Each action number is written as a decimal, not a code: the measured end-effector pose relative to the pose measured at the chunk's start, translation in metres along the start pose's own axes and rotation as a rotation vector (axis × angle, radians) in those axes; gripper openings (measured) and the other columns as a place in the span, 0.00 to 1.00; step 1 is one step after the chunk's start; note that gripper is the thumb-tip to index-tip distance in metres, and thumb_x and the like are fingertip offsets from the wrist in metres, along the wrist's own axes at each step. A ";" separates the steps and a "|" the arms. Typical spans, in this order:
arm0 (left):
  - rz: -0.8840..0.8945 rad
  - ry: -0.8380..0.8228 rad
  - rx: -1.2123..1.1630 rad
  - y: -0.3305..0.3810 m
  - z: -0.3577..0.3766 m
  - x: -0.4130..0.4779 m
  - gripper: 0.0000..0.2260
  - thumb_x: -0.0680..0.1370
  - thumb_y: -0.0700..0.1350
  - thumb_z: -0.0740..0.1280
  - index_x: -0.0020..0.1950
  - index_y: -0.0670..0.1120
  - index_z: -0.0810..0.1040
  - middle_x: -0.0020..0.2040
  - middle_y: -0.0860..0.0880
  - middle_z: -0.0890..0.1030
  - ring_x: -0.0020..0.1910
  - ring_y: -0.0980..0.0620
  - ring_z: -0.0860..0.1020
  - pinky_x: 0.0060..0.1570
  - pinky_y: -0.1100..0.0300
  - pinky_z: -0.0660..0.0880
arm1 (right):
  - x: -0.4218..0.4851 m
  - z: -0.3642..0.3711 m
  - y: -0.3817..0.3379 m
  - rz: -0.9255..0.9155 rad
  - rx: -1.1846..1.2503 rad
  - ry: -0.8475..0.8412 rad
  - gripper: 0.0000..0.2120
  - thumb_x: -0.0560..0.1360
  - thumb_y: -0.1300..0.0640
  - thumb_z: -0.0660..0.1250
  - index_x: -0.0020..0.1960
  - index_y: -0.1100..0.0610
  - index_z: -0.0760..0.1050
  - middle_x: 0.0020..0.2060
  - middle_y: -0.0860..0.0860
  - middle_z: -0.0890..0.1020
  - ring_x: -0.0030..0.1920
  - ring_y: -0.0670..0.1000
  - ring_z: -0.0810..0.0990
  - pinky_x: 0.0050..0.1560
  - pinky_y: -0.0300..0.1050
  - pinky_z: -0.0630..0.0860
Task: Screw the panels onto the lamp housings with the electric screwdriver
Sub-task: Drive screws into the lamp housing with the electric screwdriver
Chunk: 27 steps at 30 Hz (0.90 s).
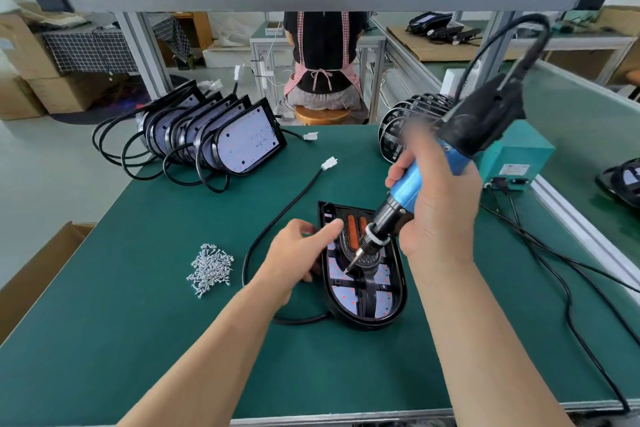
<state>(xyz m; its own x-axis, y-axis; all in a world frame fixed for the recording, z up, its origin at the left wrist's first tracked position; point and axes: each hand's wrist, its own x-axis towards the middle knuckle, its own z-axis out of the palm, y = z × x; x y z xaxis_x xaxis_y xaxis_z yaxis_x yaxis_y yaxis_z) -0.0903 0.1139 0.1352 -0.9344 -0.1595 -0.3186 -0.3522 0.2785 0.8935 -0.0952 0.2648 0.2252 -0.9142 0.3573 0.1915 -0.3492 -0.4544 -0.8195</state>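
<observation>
The housing (363, 317) lies flat mid-mat (166, 329), rounded end toward the person, with the panel (346, 298) seated inside. The screwdriver (412, 184) leans in from the right, its bit (351, 263) touching the panel's left side. The right hand (440, 211) is wrapped round the blue body. The left hand (294, 256) holds the housing's left rim, fingers loosely curled. Bringing the tool more upright and pressing straight down should stop the bit slipping out. Spare screws (211, 269) are heaped to the left.
</observation>
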 end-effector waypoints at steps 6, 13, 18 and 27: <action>0.013 -0.036 0.037 0.005 0.011 0.004 0.39 0.52 0.67 0.72 0.52 0.41 0.76 0.45 0.46 0.82 0.38 0.51 0.75 0.33 0.59 0.68 | -0.001 0.007 0.018 0.030 -0.046 -0.070 0.12 0.76 0.60 0.73 0.41 0.60 0.71 0.27 0.52 0.74 0.25 0.50 0.72 0.29 0.41 0.72; 0.032 -0.055 -0.040 -0.004 0.013 0.011 0.29 0.59 0.61 0.76 0.57 0.52 0.78 0.49 0.54 0.86 0.49 0.52 0.83 0.52 0.52 0.80 | 0.002 0.011 0.021 0.058 -0.044 -0.097 0.12 0.73 0.57 0.74 0.42 0.59 0.71 0.27 0.52 0.74 0.25 0.50 0.73 0.29 0.41 0.73; 0.043 -0.065 -0.067 -0.004 0.013 0.011 0.28 0.58 0.61 0.75 0.55 0.53 0.78 0.48 0.54 0.86 0.49 0.51 0.84 0.55 0.49 0.80 | 0.003 0.012 0.022 0.058 -0.052 -0.109 0.12 0.71 0.56 0.74 0.41 0.58 0.71 0.27 0.51 0.74 0.25 0.50 0.73 0.29 0.41 0.72; 0.049 0.010 -0.030 -0.002 0.015 0.005 0.29 0.51 0.63 0.69 0.49 0.53 0.76 0.45 0.52 0.84 0.48 0.49 0.83 0.55 0.48 0.80 | 0.002 0.019 0.029 0.087 -0.098 -0.201 0.10 0.72 0.57 0.74 0.41 0.57 0.73 0.27 0.50 0.75 0.25 0.49 0.72 0.29 0.40 0.73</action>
<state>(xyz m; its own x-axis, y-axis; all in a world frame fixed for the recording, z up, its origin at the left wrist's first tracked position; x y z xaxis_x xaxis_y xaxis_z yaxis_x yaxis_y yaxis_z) -0.0950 0.1264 0.1276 -0.9500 -0.1553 -0.2709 -0.3037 0.2579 0.9172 -0.1107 0.2368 0.2123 -0.9660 0.1457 0.2135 -0.2545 -0.3918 -0.8842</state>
